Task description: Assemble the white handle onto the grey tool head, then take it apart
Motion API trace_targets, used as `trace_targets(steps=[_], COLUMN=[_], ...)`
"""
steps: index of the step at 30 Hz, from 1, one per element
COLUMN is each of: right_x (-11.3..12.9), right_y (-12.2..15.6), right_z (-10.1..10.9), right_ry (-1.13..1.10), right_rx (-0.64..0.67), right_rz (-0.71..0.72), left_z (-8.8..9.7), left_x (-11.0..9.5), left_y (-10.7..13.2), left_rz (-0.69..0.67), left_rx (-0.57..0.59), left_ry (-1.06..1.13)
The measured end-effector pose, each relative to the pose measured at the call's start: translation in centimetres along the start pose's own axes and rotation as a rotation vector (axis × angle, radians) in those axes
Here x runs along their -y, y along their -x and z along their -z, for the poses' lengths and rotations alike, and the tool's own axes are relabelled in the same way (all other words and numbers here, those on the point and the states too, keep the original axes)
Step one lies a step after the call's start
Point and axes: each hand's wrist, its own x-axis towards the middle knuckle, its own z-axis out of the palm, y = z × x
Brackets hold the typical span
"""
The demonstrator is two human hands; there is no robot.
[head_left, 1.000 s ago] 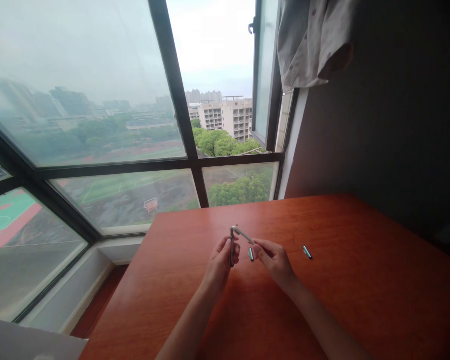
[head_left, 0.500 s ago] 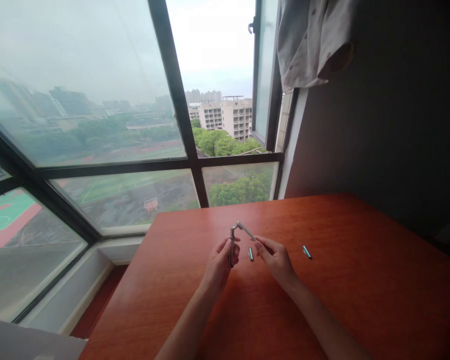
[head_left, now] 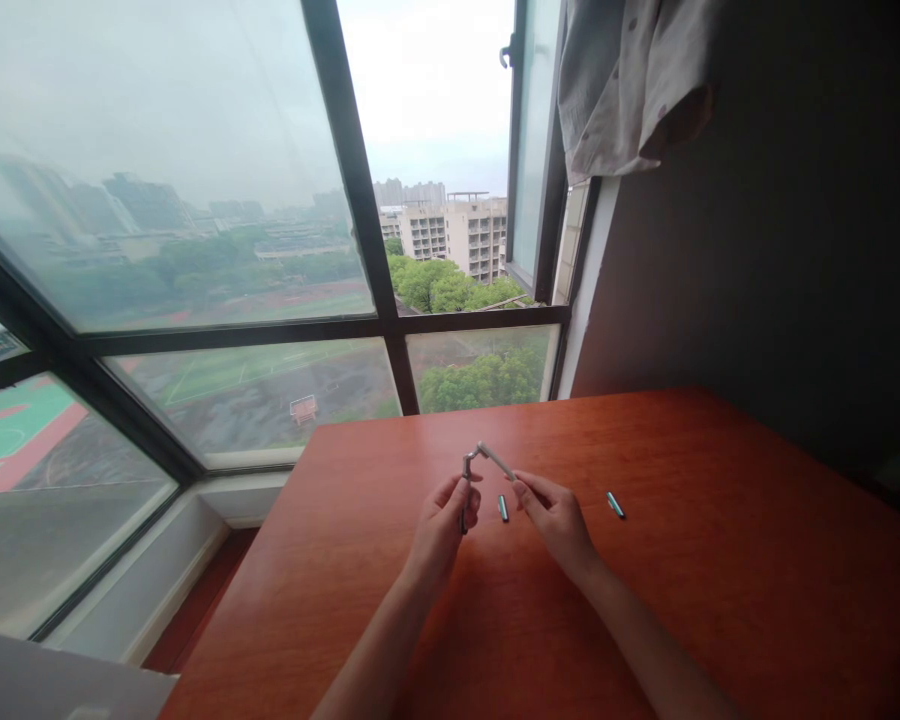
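Note:
My left hand [head_left: 444, 512] is closed around a slim, dark and silvery handle [head_left: 466, 465] held nearly upright, with a bent metallic end at the top. Between its thumb and fingers, my right hand [head_left: 553, 512] pinches a thin grey rod [head_left: 499, 461] that slants up to the left. The upper ends meet or nearly meet above the table; whether they are joined I cannot tell. A small dark bar with a pale teal stripe [head_left: 503, 508] lies between my hands. Another such striped bar [head_left: 616, 504] rests to the right of my right hand.
The reddish-brown wooden table [head_left: 330, 560] extends under both arms to the window frame [head_left: 292, 333]. A dark wall [head_left: 727, 270] stands on the right. One window panel [head_left: 534, 150] is swung open, with a grey garment [head_left: 622, 95] hanging beside it.
The whole view has shifted very slightly. Both hands keep their hold, and the two striped bars lie in the same places on the table.

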Motion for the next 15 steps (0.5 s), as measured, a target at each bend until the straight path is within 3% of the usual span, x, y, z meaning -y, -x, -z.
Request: trace_targets(steps=[15], right_x=[-0.22], right_y=[0.16], right_z=[-0.19], right_ry=[-0.094], right_rx=[0.1], right_rz=[-0.036], left_z=[1.0], left_x=[0.6], left_y=[-0.42], left_rz=[-0.079], left_rx=[0.01], left_ry=[-0.175])
